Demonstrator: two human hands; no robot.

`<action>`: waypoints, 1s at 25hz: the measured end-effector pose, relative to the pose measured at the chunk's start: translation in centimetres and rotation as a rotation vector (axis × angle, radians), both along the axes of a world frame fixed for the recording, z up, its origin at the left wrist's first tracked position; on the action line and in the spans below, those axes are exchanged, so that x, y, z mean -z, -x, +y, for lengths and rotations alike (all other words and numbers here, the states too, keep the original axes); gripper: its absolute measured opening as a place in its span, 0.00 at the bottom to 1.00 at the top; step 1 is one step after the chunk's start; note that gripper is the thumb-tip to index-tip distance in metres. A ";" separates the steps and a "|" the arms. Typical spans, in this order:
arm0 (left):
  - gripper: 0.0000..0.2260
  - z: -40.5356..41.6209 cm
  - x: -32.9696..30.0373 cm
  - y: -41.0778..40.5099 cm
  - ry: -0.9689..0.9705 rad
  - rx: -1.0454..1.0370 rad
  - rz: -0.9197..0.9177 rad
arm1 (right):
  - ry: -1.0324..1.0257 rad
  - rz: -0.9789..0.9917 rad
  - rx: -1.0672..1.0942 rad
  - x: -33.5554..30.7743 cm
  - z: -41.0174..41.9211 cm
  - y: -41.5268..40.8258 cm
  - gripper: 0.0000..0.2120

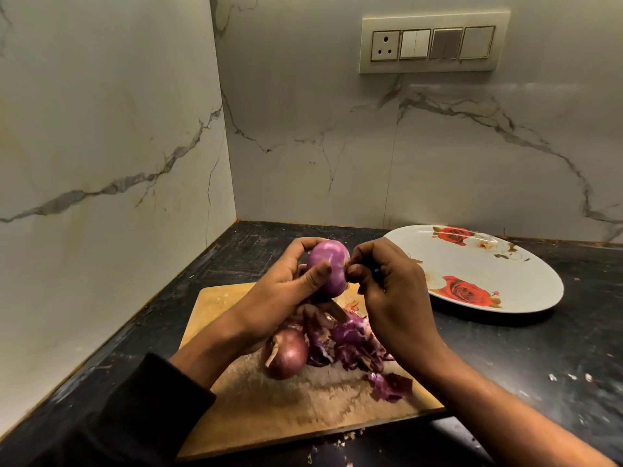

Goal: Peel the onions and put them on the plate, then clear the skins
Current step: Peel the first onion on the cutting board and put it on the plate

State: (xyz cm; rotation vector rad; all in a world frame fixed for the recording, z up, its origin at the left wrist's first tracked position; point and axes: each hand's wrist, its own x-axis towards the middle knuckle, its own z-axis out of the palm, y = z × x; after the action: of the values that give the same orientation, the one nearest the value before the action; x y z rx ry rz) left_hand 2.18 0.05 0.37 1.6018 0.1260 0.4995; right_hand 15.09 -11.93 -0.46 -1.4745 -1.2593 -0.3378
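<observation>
The dark worktop (526, 358) runs into a marble-tiled corner, and the wooden cutting board (256, 409) lying on it serves as the landmark here. Beyond the board's far right corner, well apart from the hands' work, sits the flowered plate (526, 284), with no onion on it yet. On the board's middle lies a heap of purple skins (350, 345), and touching the heap's left side rests an unpeeled onion (286, 357).

Above the board's far edge, the left hand (283, 291) is wrapped around a nearly peeled onion (328, 267), thumb across its front and fingers curled behind. The right hand (391, 284) is pinched closed at the onion's right end, thumb and forefinger nipping what seems to be a last scrap of skin; the scrap itself is too small to make out.

The bare onion looks smooth and probably slippery, so a hard tug from the right hand could twist it out of the left and drop it onto the heap or off the board. Loose flakes already lie on the worktop off the board's near edge and right side (569, 377), and further pulls in the air may scatter more, adding to the clearing job. The unpeeled onion could roll if the heap is nudged.
</observation>
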 end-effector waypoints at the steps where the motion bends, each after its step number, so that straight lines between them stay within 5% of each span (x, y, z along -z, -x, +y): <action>1: 0.24 0.0 0.1 0.0 0.033 0.019 -0.012 | -0.011 -0.006 -0.002 0.0 0.0 0.1 0.15; 6: 0.21 0.3 0.1 -0.1 0.150 0.019 -0.004 | -0.026 0.257 -0.203 0.2 -0.1 0.3 0.15; 14: 0.17 0.7 0.0 -0.2 0.105 -0.057 -0.046 | -0.074 0.252 -0.138 0.3 -0.4 0.4 0.13; 25: 0.27 0.7 0.3 -0.3 0.005 -0.013 -0.008 | -0.102 0.259 -0.108 -0.2 -0.6 0.5 0.10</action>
State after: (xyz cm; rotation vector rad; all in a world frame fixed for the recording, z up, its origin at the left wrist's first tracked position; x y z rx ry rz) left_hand 2.48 0.77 0.09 1.5948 0.1324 0.5153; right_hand 14.56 -12.50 -0.27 -1.3117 -1.0926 -0.1317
